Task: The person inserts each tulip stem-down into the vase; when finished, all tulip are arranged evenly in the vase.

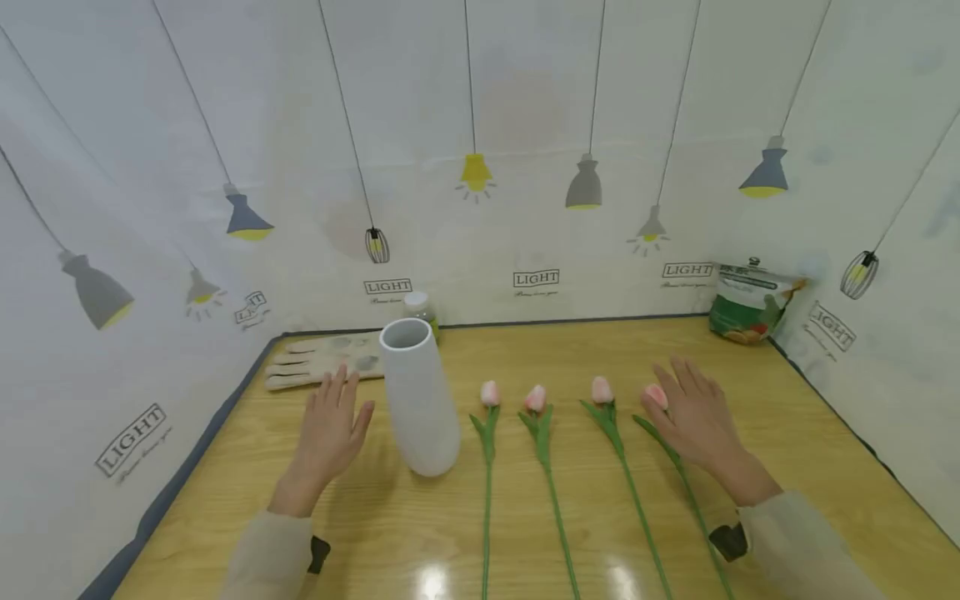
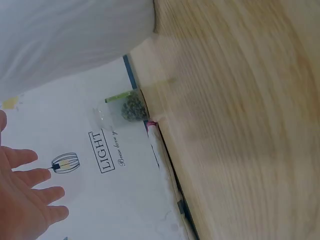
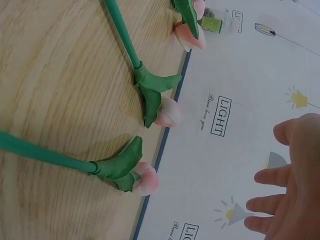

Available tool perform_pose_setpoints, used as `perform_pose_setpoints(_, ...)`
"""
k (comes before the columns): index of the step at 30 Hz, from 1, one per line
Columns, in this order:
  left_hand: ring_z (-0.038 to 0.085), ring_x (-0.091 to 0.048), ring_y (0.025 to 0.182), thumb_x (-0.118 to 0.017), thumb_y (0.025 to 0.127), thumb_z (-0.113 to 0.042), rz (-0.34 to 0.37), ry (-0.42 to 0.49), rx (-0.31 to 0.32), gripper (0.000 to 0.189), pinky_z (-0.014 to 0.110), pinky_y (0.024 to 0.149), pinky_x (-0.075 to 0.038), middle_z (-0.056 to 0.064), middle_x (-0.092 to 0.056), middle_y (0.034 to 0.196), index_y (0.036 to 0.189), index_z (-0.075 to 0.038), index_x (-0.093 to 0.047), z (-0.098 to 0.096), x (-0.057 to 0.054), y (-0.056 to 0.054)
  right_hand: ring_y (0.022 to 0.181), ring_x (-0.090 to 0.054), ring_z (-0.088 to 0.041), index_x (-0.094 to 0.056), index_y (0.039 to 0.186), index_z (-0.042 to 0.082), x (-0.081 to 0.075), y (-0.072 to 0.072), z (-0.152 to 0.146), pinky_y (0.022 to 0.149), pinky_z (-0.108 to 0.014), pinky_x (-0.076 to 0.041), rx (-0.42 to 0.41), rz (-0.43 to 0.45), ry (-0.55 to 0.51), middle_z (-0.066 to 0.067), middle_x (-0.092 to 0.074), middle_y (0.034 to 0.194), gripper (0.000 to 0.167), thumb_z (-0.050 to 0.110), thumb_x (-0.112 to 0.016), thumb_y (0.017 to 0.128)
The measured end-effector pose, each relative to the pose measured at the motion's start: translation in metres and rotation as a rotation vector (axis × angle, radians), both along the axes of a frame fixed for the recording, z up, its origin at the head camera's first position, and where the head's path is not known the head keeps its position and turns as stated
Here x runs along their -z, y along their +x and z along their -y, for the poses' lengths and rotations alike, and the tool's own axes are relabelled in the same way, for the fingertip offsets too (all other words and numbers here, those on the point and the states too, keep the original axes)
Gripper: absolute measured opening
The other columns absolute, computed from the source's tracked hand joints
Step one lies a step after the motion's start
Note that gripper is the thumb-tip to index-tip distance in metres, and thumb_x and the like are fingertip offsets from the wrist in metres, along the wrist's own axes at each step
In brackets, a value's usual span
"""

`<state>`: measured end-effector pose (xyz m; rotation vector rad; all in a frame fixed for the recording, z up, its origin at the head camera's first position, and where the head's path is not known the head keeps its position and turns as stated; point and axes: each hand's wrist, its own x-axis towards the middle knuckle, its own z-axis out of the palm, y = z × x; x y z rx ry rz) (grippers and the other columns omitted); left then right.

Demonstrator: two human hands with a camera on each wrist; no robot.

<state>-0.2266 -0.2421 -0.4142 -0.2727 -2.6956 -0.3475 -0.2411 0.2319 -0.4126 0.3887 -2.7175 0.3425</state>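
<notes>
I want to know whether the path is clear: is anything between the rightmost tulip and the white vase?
Yes: on the table, the leftmost tulip, second tulip and third tulip lie between the rightmost tulip and the white vase. They lie low, so a raised path would probably clear them.

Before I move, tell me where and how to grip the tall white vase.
Probably grip the vase round its upper body, left hand from the left: it stands upright, narrows upward, and pink green-stemmed tulips lie to its right.
</notes>
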Motion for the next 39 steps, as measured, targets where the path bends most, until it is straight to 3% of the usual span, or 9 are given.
perform_pose_setpoints(6,0.041,-0.018,0.131,-0.034,0.096,-0.028,0.042,0.351,0.082,0.052,0.057,0.103,-0.018,0.024,-0.022,0.143,0.136,0.005,-0.027,-0.019,-0.006,0.018,0.125,-0.025,-0.047,-0.037,0.131,-0.003,0.001,0.002,0.000,0.094,-0.061,-0.025,-0.011,0.029,-0.011,-0.031,-0.029,0.136,0.056,0.038,-0.036,0.093)
perform_pose_setpoints(10,0.037,-0.019,0.133,-0.034,0.096,-0.026,0.028,0.508,0.133,0.052,0.057,0.103,-0.019,0.020,-0.021,0.145,0.139,-0.001,-0.022,-0.035,-0.012,0.026,0.125,-0.024,-0.047,-0.035,0.133,-0.003,0.003,0.002,0.002,0.094,-0.062,-0.023,-0.018,0.062,-0.029,-0.032,-0.027,0.137,0.058,0.040,-0.035,0.094)
perform_pose_setpoints(15,0.031,-0.022,0.133,-0.042,0.093,-0.026,-0.004,0.674,0.189,0.059,0.055,0.103,-0.022,0.014,-0.022,0.145,0.142,-0.010,-0.014,-0.058,-0.007,0.026,0.125,-0.023,-0.048,-0.035,0.133,-0.003,0.004,0.005,0.007,0.095,-0.062,-0.021,-0.024,0.078,-0.052,-0.033,-0.026,0.137,0.057,0.039,-0.034,0.094)
perform_pose_setpoints(20,0.034,-0.027,0.129,-0.060,0.082,-0.019,-0.130,0.822,0.178,0.080,0.055,0.101,-0.026,0.021,-0.024,0.141,0.141,-0.004,-0.008,-0.086,0.002,0.020,0.125,-0.023,-0.049,-0.037,0.131,-0.004,0.007,0.007,0.017,0.095,-0.062,-0.023,-0.060,0.071,-0.064,-0.034,-0.028,0.136,0.056,0.038,-0.035,0.094)
perform_pose_setpoints(24,0.036,-0.032,0.124,-0.068,0.074,-0.017,-0.241,0.843,0.103,0.089,0.054,0.097,-0.030,0.025,-0.027,0.137,0.140,-0.004,-0.010,-0.097,0.008,0.020,0.125,-0.024,-0.048,-0.038,0.130,-0.004,0.010,0.007,0.023,0.094,-0.061,-0.023,-0.076,0.061,-0.057,-0.034,-0.029,0.135,0.056,0.038,-0.035,0.094)
perform_pose_setpoints(28,0.037,-0.036,0.120,-0.069,0.074,-0.019,-0.295,0.782,0.066,0.089,0.054,0.095,-0.033,0.024,-0.031,0.134,0.140,-0.005,-0.012,-0.098,0.011,0.019,0.125,-0.024,-0.049,-0.038,0.130,-0.005,0.013,0.008,0.025,0.094,-0.062,-0.023,-0.085,0.065,-0.062,-0.035,-0.029,0.134,0.054,0.036,-0.037,0.094)
perform_pose_setpoints(34,0.039,-0.040,0.116,-0.071,0.072,-0.020,-0.359,0.689,0.079,0.092,0.055,0.090,-0.037,0.025,-0.035,0.131,0.141,-0.006,-0.013,-0.094,0.018,0.019,0.124,-0.026,-0.050,-0.039,0.130,-0.005,0.015,0.009,0.041,0.095,-0.062,-0.024,-0.111,0.068,-0.059,-0.035,-0.031,0.133,0.053,0.034,-0.040,0.093)
perform_pose_setpoints(39,0.037,-0.039,0.119,-0.076,0.067,-0.017,-0.346,0.684,0.123,0.098,0.054,0.092,-0.037,0.021,-0.034,0.134,0.141,-0.009,-0.013,-0.090,0.020,0.019,0.122,-0.029,-0.051,-0.042,0.127,-0.004,0.010,0.008,0.064,0.096,-0.061,-0.025,-0.157,0.021,-0.076,-0.035,-0.036,0.131,0.051,0.032,-0.043,0.092)
